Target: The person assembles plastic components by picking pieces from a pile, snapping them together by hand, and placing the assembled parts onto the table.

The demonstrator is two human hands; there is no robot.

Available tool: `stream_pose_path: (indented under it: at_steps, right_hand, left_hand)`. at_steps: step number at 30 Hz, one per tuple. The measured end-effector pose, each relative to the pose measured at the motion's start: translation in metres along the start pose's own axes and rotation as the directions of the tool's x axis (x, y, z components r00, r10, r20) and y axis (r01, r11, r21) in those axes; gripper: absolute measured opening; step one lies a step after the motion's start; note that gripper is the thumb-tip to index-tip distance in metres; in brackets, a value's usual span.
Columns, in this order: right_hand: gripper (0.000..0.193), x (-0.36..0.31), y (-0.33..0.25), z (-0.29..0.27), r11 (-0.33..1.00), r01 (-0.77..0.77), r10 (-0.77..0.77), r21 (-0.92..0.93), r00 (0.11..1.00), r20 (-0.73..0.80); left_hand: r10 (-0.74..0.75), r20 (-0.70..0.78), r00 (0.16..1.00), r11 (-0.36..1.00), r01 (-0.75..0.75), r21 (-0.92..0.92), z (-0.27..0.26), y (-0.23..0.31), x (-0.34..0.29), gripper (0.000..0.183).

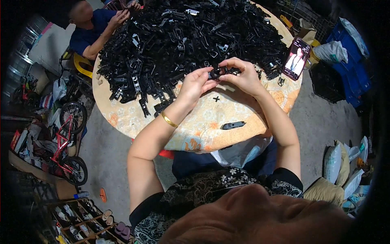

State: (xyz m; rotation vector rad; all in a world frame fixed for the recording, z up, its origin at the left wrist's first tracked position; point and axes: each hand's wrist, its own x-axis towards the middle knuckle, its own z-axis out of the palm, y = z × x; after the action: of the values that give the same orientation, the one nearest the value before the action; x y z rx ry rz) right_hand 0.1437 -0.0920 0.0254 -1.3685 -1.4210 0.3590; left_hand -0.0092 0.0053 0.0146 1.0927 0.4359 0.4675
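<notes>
Both my hands meet above the near edge of a big pile of black plastic parts (174, 44). Between them is a small black plastic part (216, 73), mostly covered by my fingers. My left hand (196, 84), below a gold bangle (168, 119), pinches one side of it. The thumb and fingers of my right hand (243, 77) close on the other side. On the patterned tablecloth (178, 140) below my hands lie a tiny black cross-shaped piece (216, 99) and a single long black part (233, 125).
A phone (296, 59) with a lit screen stands at the table's right edge. Another person (95, 30) handles something at the far left of the pile. A red bicycle (65, 140) and shoe rack (83, 221) are left; sacks (333, 162) and blue crates (345, 61) are right.
</notes>
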Motion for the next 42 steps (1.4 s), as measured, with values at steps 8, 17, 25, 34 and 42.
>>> stream_pose_path:
  at_steps: [8,17,25,34,42]
  right_hand:
    - [0.033,0.001,0.009,0.005,0.931,0.308,-0.316,-0.196,0.949,-0.008]
    - [0.030,0.000,0.008,0.006,0.922,-0.181,0.106,0.343,0.968,0.226]
    - [0.026,0.004,0.026,-0.018,0.862,-0.259,0.112,0.436,0.935,0.336]
    - [0.025,0.004,0.029,-0.008,0.739,0.305,-0.190,-0.600,0.950,0.248]
    - [0.014,0.001,0.035,0.000,0.615,0.357,-0.271,-0.704,0.933,0.236]
  left_hand:
    - [0.147,-0.066,0.987,0.987,-0.142,0.068,0.002,-0.006,-0.001,0.030]
    - [0.242,0.037,0.970,0.952,-0.244,0.186,-0.002,0.005,-0.005,0.040]
    - [0.148,0.134,0.980,0.977,-0.167,0.136,0.009,0.000,-0.008,0.041]
    - [0.180,0.633,0.752,0.223,-0.659,0.719,0.026,-0.014,-0.039,0.027]
    - [0.246,0.302,0.921,-0.443,-0.171,0.880,-0.012,0.014,-0.023,0.022]
